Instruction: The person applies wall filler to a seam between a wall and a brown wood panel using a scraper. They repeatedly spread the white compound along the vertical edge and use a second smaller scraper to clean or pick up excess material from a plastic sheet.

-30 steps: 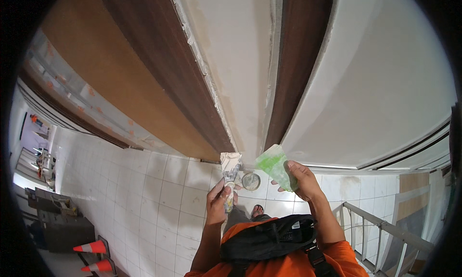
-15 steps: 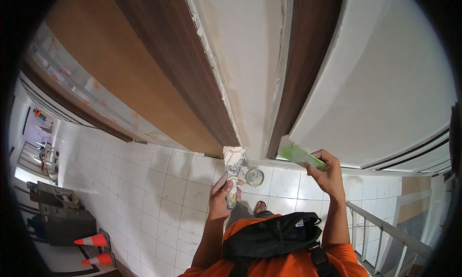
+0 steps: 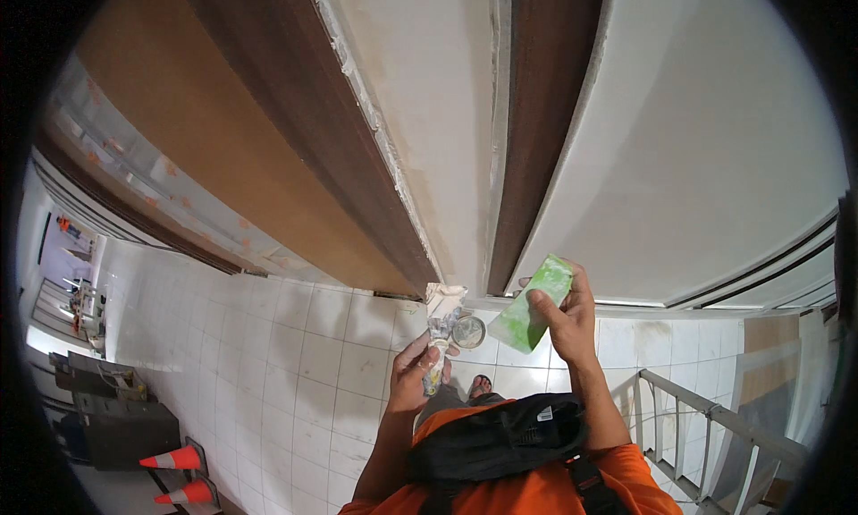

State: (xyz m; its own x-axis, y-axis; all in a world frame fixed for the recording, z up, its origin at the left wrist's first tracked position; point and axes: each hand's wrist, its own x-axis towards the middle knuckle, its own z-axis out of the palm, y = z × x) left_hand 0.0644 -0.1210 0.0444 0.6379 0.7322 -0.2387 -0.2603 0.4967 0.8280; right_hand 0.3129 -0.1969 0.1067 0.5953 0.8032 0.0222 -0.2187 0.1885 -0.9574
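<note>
My left hand (image 3: 411, 369) is closed around the handle of a putty knife (image 3: 439, 323), whose blade carries a layer of whitish filler. In my right hand (image 3: 570, 316) is a green plastic spreader (image 3: 534, 308) with white smears, gripped between thumb and fingers and tilted beside the wall. Both tools are held apart from each other at about waist height. A round tin (image 3: 468, 332) with pale stuff in it shows just right of the putty knife. Ahead, rough white filler (image 3: 375, 122) runs along the edge of a dark brown frame (image 3: 308, 130).
A second dark frame (image 3: 547, 113) stands between a white wall strip (image 3: 438, 95) and a white panel (image 3: 697, 157). A metal railing (image 3: 715, 412) is at my right. Two orange cones (image 3: 174, 459) and a dark cabinet (image 3: 125, 430) are at the left on white floor tiles (image 3: 295, 363).
My right hand has drawn the green spreader back from the foot of the right frame and turned it, so its broad face shows. The left hand with the putty knife has barely moved.
</note>
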